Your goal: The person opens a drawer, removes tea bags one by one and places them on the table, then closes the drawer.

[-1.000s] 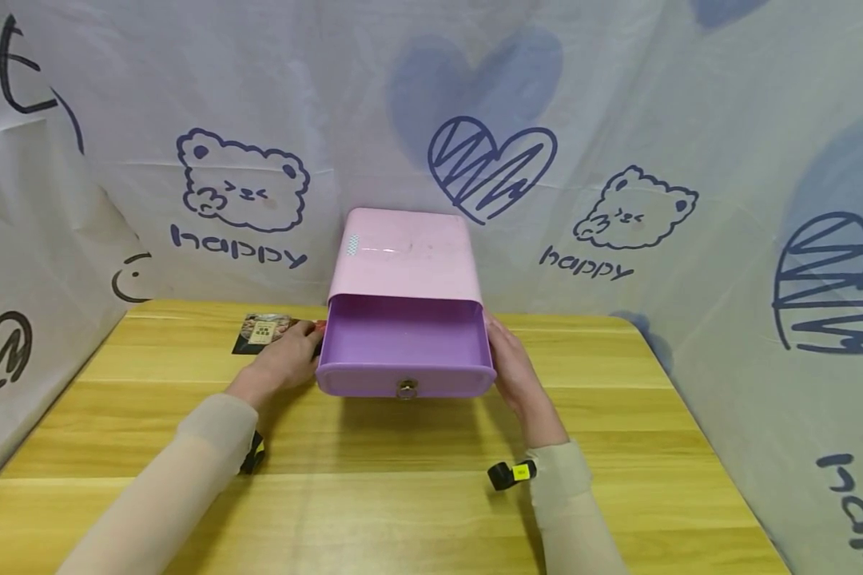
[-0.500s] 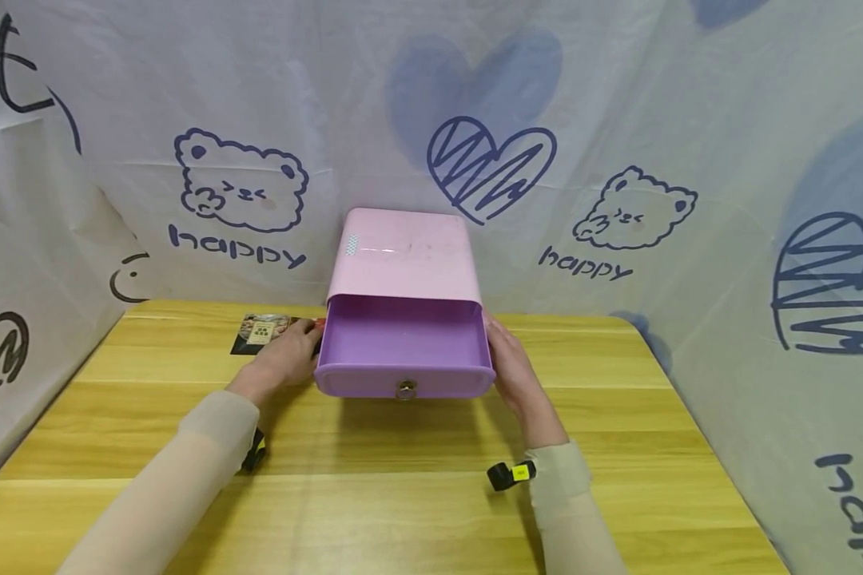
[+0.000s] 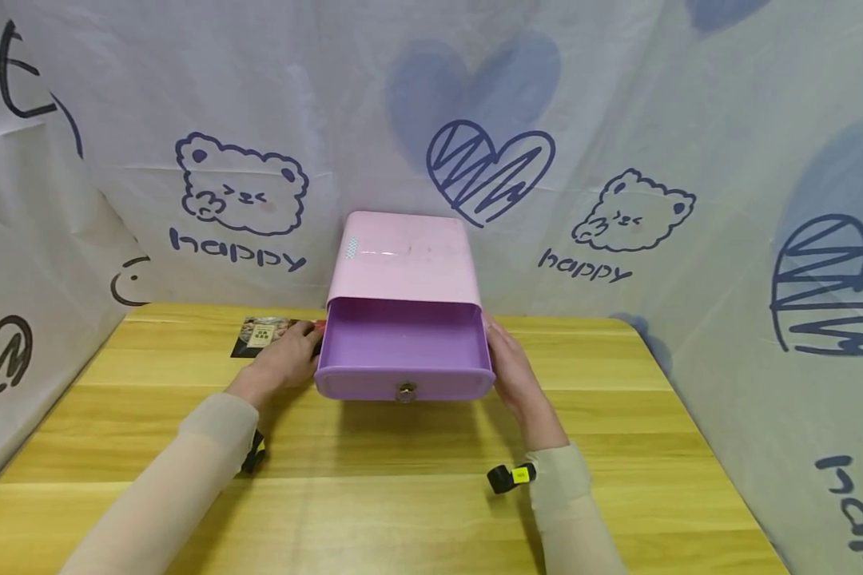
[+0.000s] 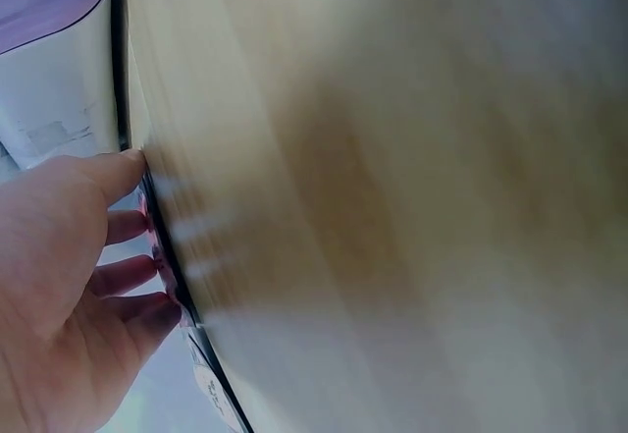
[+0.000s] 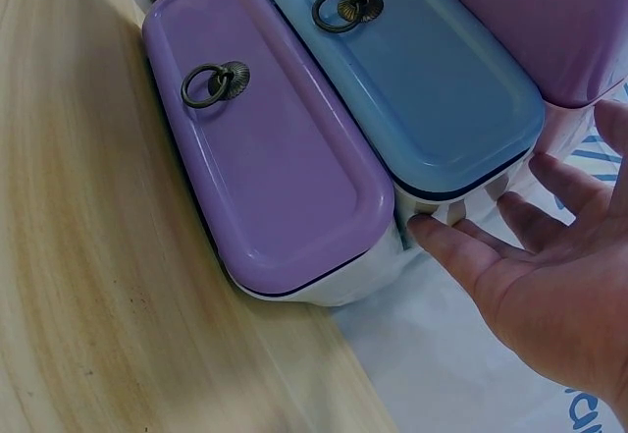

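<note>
A small chest of drawers with a pink casing (image 3: 406, 257) stands at the back of the table, its top purple drawer (image 3: 406, 385) pulled out with a bare inside. My right hand (image 3: 516, 377) lies against the chest's right side, and in the right wrist view its fingertips touch the side by the closed blue drawer (image 5: 442, 80). Left of the chest, my left hand (image 3: 280, 365) has its fingertips on a flat, dark-edged packet (image 3: 260, 336) with a food picture, partly hidden by the fingers. In the left wrist view the thumb extends toward the chest's base.
Below the blue drawer is a closed purple drawer (image 5: 285, 178) with a ring pull. Printed white cloth (image 3: 374, 104) hangs close behind the chest and along both sides. The wooden table (image 3: 403, 511) extends in front. A black strap camera (image 3: 503, 478) sits by the right wrist.
</note>
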Demonstrator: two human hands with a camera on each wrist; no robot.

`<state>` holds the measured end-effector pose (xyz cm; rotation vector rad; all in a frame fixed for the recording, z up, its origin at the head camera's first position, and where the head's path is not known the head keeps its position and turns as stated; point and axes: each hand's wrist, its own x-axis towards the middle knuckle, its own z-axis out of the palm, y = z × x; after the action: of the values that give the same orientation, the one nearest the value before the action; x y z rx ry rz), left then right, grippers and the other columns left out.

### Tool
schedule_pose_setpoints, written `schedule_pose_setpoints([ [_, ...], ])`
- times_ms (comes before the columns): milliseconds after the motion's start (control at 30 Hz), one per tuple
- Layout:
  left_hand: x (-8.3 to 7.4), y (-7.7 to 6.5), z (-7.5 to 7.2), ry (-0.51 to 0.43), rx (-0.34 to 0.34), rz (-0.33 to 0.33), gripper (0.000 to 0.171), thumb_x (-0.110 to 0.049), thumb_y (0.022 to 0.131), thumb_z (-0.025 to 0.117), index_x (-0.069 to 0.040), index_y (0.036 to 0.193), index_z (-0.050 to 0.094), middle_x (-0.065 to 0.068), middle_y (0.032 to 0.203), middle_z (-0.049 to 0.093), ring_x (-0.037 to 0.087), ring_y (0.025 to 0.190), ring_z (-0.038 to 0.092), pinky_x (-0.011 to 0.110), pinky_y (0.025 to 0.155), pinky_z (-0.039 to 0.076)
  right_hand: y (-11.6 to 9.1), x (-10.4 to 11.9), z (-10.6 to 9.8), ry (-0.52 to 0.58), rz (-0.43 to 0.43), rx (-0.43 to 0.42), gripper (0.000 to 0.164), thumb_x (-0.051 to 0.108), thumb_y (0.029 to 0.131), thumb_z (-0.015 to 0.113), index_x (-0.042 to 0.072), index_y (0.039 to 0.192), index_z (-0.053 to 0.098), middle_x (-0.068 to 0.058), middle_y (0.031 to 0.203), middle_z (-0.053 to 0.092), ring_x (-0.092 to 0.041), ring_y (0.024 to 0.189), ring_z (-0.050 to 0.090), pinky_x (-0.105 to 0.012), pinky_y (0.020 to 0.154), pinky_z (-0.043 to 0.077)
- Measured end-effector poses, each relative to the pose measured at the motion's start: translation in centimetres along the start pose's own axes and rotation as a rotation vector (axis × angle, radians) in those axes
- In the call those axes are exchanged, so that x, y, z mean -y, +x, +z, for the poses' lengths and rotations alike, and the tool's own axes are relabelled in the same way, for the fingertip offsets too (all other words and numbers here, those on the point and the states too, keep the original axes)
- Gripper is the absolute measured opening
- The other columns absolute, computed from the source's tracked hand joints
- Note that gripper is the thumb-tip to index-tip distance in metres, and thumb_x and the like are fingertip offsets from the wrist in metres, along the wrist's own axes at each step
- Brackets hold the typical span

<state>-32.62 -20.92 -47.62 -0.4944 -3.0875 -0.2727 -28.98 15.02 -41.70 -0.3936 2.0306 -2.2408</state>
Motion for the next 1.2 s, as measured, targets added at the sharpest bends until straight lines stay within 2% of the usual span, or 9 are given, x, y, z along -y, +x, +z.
schedule_pose_setpoints([
  [267, 0.0, -0.3, -0.2, -0.011, -0.056, 0.042, 0.054, -0.030, 0.090, 0.049, -0.003, 0.135, 0.038, 0.025, 0.136, 0.032, 0.039, 0.120, 0.032, 0.056, 0.097, 0.035, -0.1, 0.0, 0.0, 0.004, 0.008, -0.008, 0.051, 0.040, 0.094, 0.041, 0.014, 0.138, 0.037, -0.002, 0.143, 0.034, -0.010, 0.124, 0.032, -0.034, 0.107, 0.023],
  [400, -0.5, -0.5, -1.2, -0.062, -0.093, 0.044, 0.052, -0.031, 0.091, 0.047, -0.006, 0.135, 0.038, 0.024, 0.139, 0.029, 0.039, 0.122, 0.031, 0.056, 0.099, 0.033, -0.1, 0.0, -0.1, 0.014, 0.009, -0.015, 0.050, 0.039, 0.095, 0.042, 0.014, 0.138, 0.037, -0.002, 0.143, 0.035, -0.010, 0.123, 0.032, -0.034, 0.107, 0.024],
  [467, -0.9, -0.6, -1.8, -0.098, -0.132, 0.040, 0.048, -0.031, 0.092, 0.045, -0.007, 0.134, 0.041, 0.023, 0.140, 0.030, 0.039, 0.121, 0.032, 0.056, 0.099, 0.033, -0.1, 0.0, -0.1, 0.016, 0.009, -0.024, 0.050, 0.039, 0.094, 0.043, 0.015, 0.138, 0.038, -0.001, 0.142, 0.036, -0.010, 0.123, 0.033, -0.035, 0.107, 0.024],
  [633, -1.4, -0.9, -2.9, -0.150, -0.272, 0.028, 0.044, -0.029, 0.090, 0.050, -0.008, 0.128, 0.047, 0.017, 0.135, 0.038, 0.033, 0.114, 0.043, 0.054, 0.090, 0.042, -0.1, -0.1, -0.2, 0.022, -0.002, -0.010, 0.049, 0.040, 0.094, 0.042, 0.017, 0.137, 0.041, -0.001, 0.140, 0.038, -0.012, 0.121, 0.036, -0.038, 0.106, 0.026],
  [767, -1.9, -1.6, -3.8, -0.168, -0.398, 0.005, 0.042, -0.030, 0.088, 0.054, -0.010, 0.125, 0.050, 0.010, 0.131, 0.042, 0.026, 0.101, 0.052, 0.049, 0.074, 0.050, -0.1, -0.1, -0.2, 0.023, 0.001, -0.003, 0.048, 0.041, 0.095, 0.041, 0.017, 0.136, 0.042, -0.001, 0.139, 0.039, -0.013, 0.121, 0.037, -0.038, 0.106, 0.026],
  [933, -2.8, -3.0, -5.0, -0.235, -0.607, 0.007, 0.035, -0.025, 0.086, 0.058, -0.013, 0.119, 0.055, 0.005, 0.124, 0.048, 0.021, 0.090, 0.054, 0.041, 0.056, 0.049, -0.2, 0.2, -0.1, 0.018, 0.020, 0.011, 0.046, 0.038, 0.096, 0.038, 0.017, 0.137, 0.039, -0.001, 0.141, 0.037, -0.012, 0.121, 0.036, -0.037, 0.106, 0.026],
  [1033, -3.3, -3.7, -5.6, -0.288, -0.715, 0.000, 0.032, -0.022, 0.085, 0.058, -0.014, 0.116, 0.057, 0.003, 0.120, 0.050, 0.019, 0.091, 0.053, 0.038, 0.054, 0.048, -0.5, 1.0, 0.2, 0.005, 0.027, 0.026, 0.047, 0.037, 0.097, 0.036, 0.015, 0.139, 0.037, -0.004, 0.142, 0.036, -0.013, 0.122, 0.035, -0.038, 0.105, 0.027],
  [1200, -3.9, -4.7, -6.3, -0.345, -0.857, 0.007, 0.028, -0.019, 0.085, 0.057, -0.013, 0.113, 0.058, 0.003, 0.115, 0.052, 0.018, 0.091, 0.053, 0.037, 0.050, 0.046, -1.2, 2.1, 0.8, -0.019, 0.031, 0.031, 0.048, 0.037, 0.097, 0.036, 0.013, 0.139, 0.036, -0.006, 0.142, 0.035, -0.014, 0.121, 0.036, -0.038, 0.105, 0.028],
])
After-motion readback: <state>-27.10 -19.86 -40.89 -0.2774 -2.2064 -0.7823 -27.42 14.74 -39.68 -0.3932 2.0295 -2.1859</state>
